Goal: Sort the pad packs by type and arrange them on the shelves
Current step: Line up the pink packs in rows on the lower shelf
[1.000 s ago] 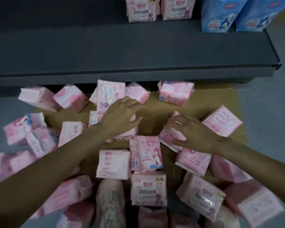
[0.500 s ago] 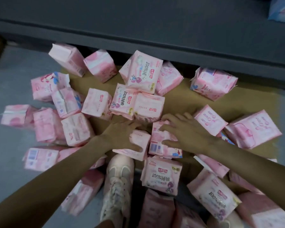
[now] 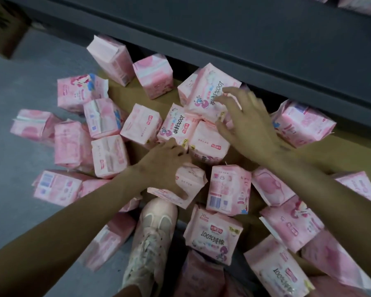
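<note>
Pink pad packs are scattered on the floor mid-frame, under the dark shelf. Left hand grips one pack; right hand hovers, fingers spread. They look alike, so mixing types seems likely.

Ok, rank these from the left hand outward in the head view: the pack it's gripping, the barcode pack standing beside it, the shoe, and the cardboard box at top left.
1. Gripped pack: under the left hand.
2. Barcode pack and shoe: too close to call; the pack stands to the hand's right, the shoe lies nearer the camera.
3. Cardboard box: far top left corner.
</note>
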A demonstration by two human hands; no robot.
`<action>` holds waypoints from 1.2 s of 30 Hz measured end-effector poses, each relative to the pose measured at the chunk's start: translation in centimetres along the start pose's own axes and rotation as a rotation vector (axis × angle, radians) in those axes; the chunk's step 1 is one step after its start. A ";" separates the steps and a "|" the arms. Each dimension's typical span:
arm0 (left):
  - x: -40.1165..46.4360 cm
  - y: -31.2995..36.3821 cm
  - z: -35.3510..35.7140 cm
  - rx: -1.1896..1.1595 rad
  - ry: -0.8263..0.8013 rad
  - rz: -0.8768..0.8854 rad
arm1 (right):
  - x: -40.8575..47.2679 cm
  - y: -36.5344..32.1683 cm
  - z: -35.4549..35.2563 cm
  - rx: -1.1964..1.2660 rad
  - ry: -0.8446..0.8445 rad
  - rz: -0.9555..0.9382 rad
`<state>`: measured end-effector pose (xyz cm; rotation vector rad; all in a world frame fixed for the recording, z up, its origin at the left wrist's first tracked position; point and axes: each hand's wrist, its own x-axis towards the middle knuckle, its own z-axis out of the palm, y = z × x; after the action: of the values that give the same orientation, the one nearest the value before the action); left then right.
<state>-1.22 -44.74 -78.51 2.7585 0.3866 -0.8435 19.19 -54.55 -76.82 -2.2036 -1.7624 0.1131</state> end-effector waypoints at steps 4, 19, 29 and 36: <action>-1.5 -1.5 -1.0 -0.183 0.260 -0.098 | 6.1 -0.1 -1.2 0.018 -0.167 0.401; -1.1 -2.9 -3.9 -0.565 0.352 -0.245 | 7.1 -1.7 3.2 0.833 -0.097 0.879; -4.6 -4.9 -12.4 -0.301 0.540 -0.080 | 2.9 0.1 -3.6 0.595 -0.040 0.613; 2.1 -0.7 -18.5 -0.316 0.649 0.136 | -2.4 7.3 -12.5 0.384 0.046 0.687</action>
<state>9.71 -38.24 -64.87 2.6431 0.3901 0.1597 28.64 -60.64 -67.46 -2.3709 -0.8011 0.4995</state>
